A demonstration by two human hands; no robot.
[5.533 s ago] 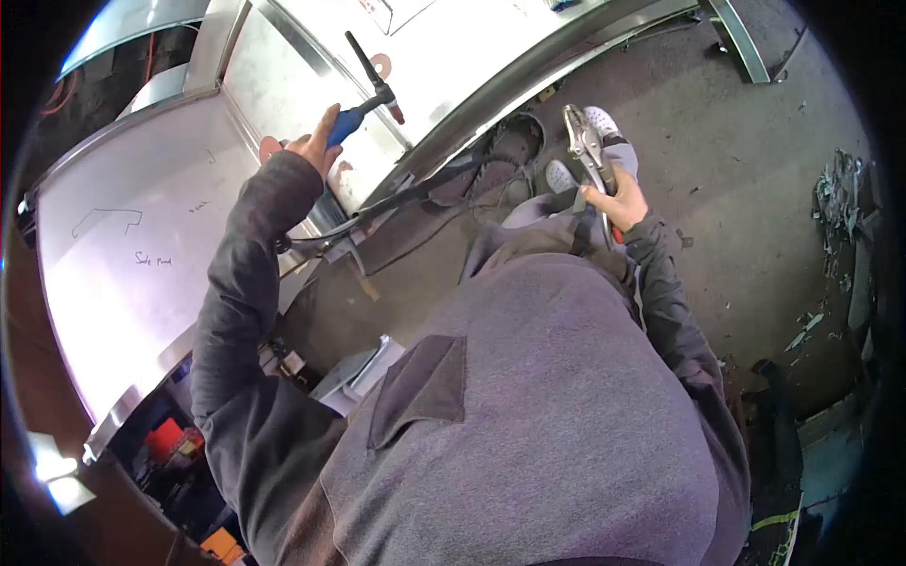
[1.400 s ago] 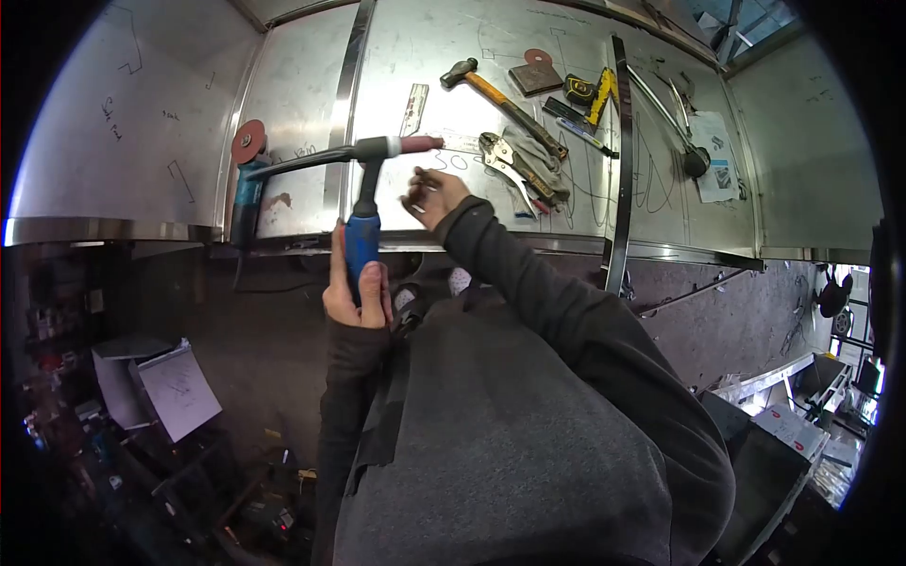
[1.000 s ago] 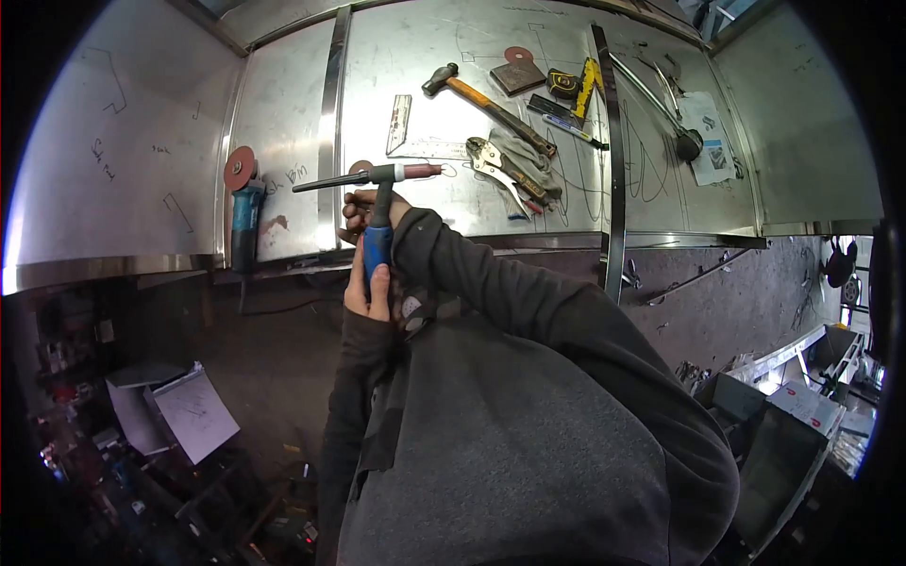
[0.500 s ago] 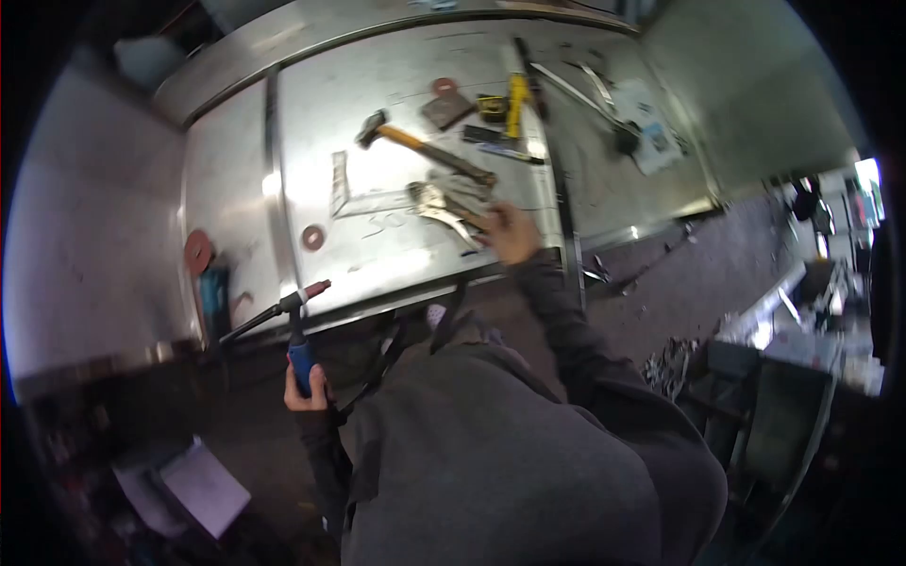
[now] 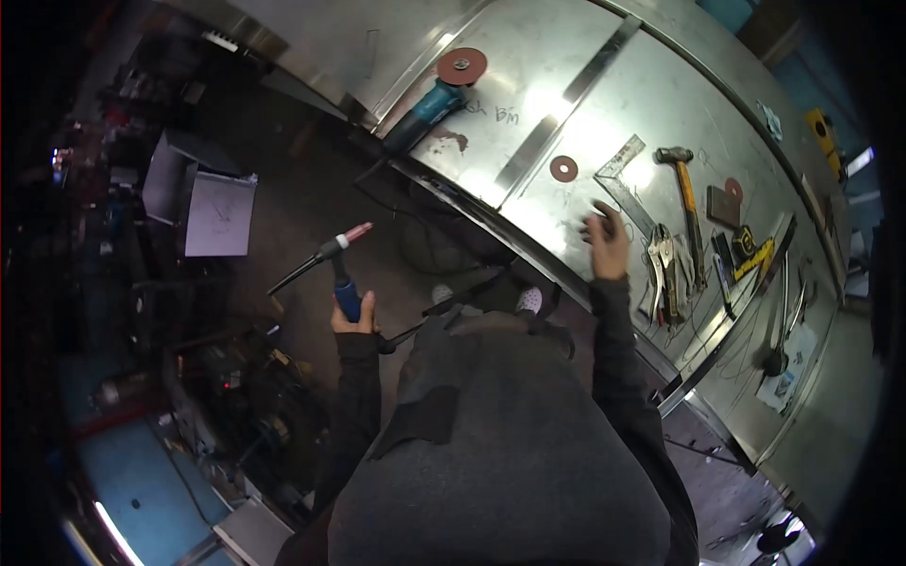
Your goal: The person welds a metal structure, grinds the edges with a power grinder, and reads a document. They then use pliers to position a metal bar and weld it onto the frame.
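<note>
Steel bench (image 5: 528,85) now runs diagonally, since the head has swung left. Left hand (image 5: 351,316) stays closed round the torch (image 5: 335,259), held low over the floor, away from the bench. Right hand (image 5: 607,241), open and empty, has left the pliers (image 5: 663,269) and hovers beside the square (image 5: 630,179).

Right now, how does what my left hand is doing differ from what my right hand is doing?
The left hand grips the blue handle of a welding torch, held off the table edge over the floor; the right hand holds nothing and hovers open-fingered over the steel table. The left hand is fisted; the right hand is spread, beside the locking pliers. Both are bare, with dark sleeves.
</note>
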